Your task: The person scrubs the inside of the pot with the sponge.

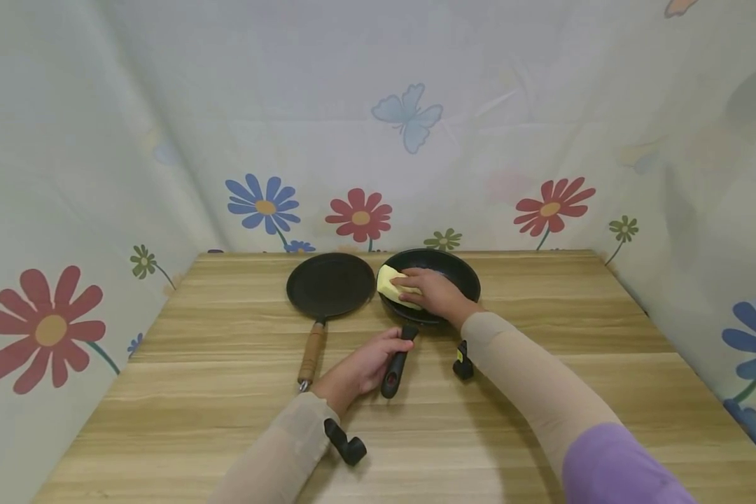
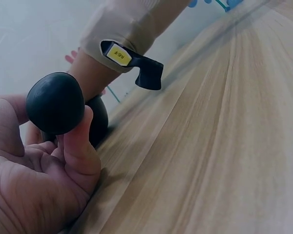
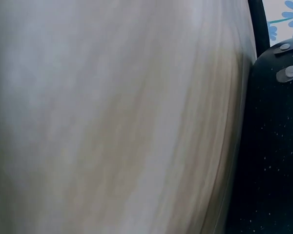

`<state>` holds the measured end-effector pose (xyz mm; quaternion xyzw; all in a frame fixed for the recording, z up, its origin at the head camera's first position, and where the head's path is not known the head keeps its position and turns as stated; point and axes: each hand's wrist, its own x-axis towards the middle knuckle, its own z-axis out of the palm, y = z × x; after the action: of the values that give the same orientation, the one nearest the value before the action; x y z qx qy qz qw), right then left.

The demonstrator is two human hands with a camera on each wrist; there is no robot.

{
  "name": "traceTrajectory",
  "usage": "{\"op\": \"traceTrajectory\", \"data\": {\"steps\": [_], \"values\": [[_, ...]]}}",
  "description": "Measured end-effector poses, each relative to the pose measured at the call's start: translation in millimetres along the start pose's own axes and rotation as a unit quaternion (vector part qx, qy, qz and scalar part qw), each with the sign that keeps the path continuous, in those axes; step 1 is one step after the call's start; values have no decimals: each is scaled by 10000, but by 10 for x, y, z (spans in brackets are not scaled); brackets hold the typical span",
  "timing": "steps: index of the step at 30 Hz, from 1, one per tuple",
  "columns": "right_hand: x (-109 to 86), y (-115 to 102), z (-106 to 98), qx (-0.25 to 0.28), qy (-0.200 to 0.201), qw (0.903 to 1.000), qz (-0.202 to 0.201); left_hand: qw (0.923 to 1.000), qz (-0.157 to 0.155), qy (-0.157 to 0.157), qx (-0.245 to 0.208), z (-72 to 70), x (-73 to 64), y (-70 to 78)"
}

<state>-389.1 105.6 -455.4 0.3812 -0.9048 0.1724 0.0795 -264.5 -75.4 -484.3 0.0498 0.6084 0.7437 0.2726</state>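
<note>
A black frying pan [image 1: 466, 280] rests at the back of the wooden table, its handle [image 1: 395, 372] pointing toward me. My left hand [image 1: 370, 360] grips that handle, and the left wrist view shows its rounded black end [image 2: 56, 103] between thumb and fingers. Inside the pan, my right hand [image 1: 437, 290] holds a pale yellow sponge [image 1: 387, 281] against the left side. Fingers lie over the sponge and cover part of it. In the right wrist view the pan's dark speckled inside [image 3: 271, 161] and two rivets show, but the hand and sponge do not.
Left of the frying pan lies a flat black pan [image 1: 330, 285] with a wooden handle [image 1: 312, 351], close to its rim. Black camera mounts [image 1: 346, 444] sit on both wrists. Behind the wooden table [image 1: 227, 336] hangs a flowered cloth [image 1: 327, 126].
</note>
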Motion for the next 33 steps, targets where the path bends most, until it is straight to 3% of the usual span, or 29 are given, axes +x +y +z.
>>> {"op": "traceTrajectory", "data": {"steps": [10,18,24,33], "values": [[6,56,30,499,-213,9976,431,9999,-65,79,-5,35,-14,-2],[37,79,26,478,-300,9979,307,9999,-87,21,-67,23,-13,20],[25,77,35,40,-624,9980,63,9998,-143,-61,-92,10,-7,6],[32,76,31,-387,-741,9965,-86,9996,-184,-41,-192,16,-10,33]]}}
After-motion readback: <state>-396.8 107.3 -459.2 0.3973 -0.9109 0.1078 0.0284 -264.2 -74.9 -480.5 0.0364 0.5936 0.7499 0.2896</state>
